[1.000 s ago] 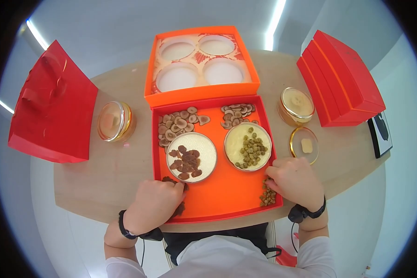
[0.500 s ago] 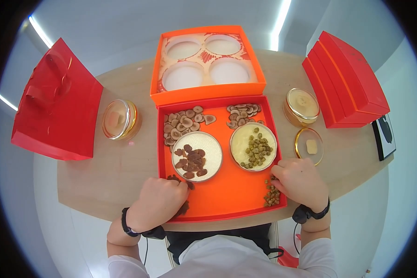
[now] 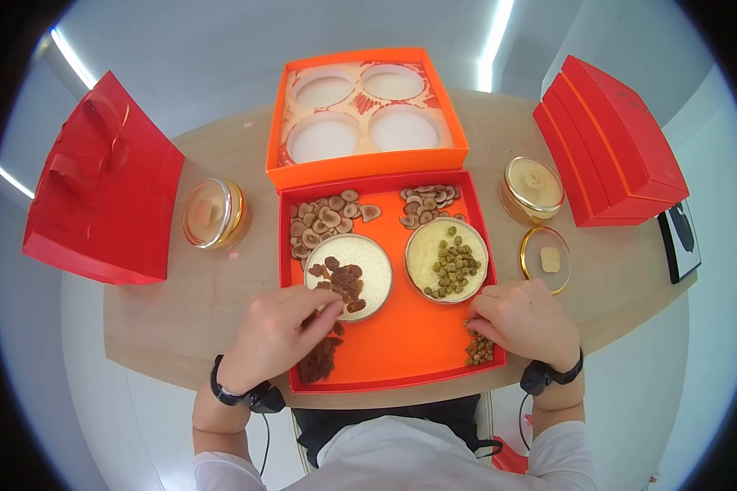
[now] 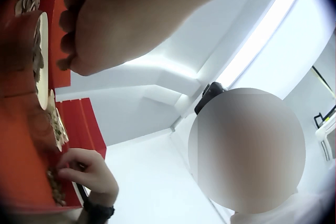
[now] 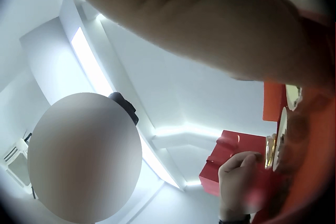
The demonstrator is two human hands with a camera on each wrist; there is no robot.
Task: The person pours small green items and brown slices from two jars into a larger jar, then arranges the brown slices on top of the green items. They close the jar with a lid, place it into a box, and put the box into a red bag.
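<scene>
Over the near rim of the round white dish (image 3: 374, 266), which bears brown pieces (image 3: 345, 280), the left hand (image 3: 272, 337) brings thumb and fingers together; whether something lies between them cannot be seen. Below it is a brown heap (image 3: 318, 362) in the corner of the red tray (image 3: 401, 385). The right hand (image 3: 531, 323) has curled fingers pinching at the small green pieces (image 3: 479, 350) in the other corner. Beyond it stands the pale yellow dish (image 3: 422, 255) with green pieces on top. In the left wrist view, the right hand (image 4: 93, 172) is low beside the tray.
Sliced brown discs (image 3: 323, 219) lie in the tray's far corners. Behind stands an orange box (image 3: 368, 164) with four round hollows. Gold-rimmed jars (image 3: 213, 214) flank the tray, with a round lid (image 3: 549, 260), red bag (image 3: 106, 196) and red boxes (image 3: 614, 147) farther out.
The left hand has moved from the brown heap up and inward to the white dish, uncovering more of the heap. The right hand stays at the green pieces, with only slight finger movement.
</scene>
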